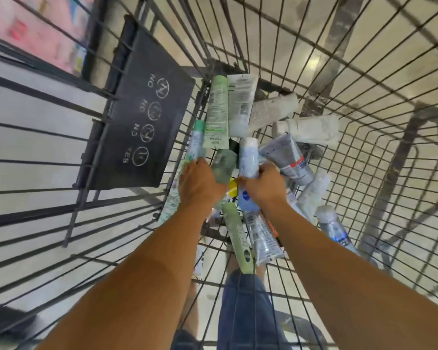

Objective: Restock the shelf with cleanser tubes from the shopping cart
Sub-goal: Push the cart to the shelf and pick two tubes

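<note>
Both hands down in the wire shopping cart (339,79), among the cleanser tubes.

Nearest, two bare forearms reach in over the cart's rim; dark blue shorts (240,306) show through the mesh below. A pale olive-green tube (234,232) and a clear tube with a printed label (262,236) lie between the arms. Left hand (200,183): fingers curled round a dull grey-green tube (223,165). Right hand (264,184): fingers curled round a pale blue tube with a white cap (248,160). Just right of it lies a grey tube with a red band (287,157). Beyond, a light green tube (216,112) and several white tubes (240,104) lie heaped on the cart floor. Farther left, the black plastic child-seat flap (142,114) shows NO/YES markings. The blurred pink shelf stock (36,29) is outside the cart.
</note>
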Motion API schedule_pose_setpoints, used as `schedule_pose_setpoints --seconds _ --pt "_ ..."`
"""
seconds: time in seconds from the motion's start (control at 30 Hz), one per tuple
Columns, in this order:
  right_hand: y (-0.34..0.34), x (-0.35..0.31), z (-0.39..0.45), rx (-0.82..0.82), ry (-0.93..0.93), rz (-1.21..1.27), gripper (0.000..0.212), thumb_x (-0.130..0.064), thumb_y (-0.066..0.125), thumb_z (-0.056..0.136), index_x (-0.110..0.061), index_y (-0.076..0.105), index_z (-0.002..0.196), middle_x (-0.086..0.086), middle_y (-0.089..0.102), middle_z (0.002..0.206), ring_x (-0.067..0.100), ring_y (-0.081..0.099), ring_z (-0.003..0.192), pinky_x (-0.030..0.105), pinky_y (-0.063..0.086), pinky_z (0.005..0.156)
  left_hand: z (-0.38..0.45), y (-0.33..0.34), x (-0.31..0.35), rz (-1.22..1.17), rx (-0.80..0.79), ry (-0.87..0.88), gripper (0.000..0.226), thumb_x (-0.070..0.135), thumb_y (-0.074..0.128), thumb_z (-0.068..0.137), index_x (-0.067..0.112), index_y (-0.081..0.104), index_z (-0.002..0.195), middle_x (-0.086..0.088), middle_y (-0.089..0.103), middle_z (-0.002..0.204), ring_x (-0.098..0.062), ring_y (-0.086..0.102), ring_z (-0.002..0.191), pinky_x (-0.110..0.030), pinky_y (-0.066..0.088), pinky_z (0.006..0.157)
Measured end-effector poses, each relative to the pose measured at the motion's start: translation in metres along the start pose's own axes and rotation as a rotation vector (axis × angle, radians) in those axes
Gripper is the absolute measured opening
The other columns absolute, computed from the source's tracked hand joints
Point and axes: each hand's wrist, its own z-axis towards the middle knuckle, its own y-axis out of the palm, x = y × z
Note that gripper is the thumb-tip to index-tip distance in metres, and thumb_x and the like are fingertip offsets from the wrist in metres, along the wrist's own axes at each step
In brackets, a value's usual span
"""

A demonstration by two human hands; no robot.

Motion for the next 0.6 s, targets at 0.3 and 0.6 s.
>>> schedule_pose_setpoints --seconds 0.3,0.6 --pt "-0.052 0.001 -0.021 -0.025 -0.063 0.132 0.038 -0.018 0.083 0.077 -0.011 0.069 0.112 0.005 0.066 0.098 0.019 0.057 0.086 0.034 0.048 0.074 -0.039 -0.034 -0.023 -0.446 0.188 -0.002 0.041 0.009 0.079 0.077 0.022 0.067 0.113 -0.002 0.072 0.099 -0.02 0.067 0.084 -0.028 0.056 0.067" --pt "-0.073 0.003 -0.029 0.071 -0.057 0.46 0.017 -0.017 0.086 0.074 -0.025 0.071 0.077 0.014 0.076 0.087 0.033 0.071 0.079 0.043 0.059 0.072 -0.033 -0.069 -0.014 -0.617 0.216 0.144 0.031 0.013 0.084 0.074 0.029 0.076 0.1 0.009 0.074 0.094 -0.008 0.069 0.083 -0.028 0.061 0.073"
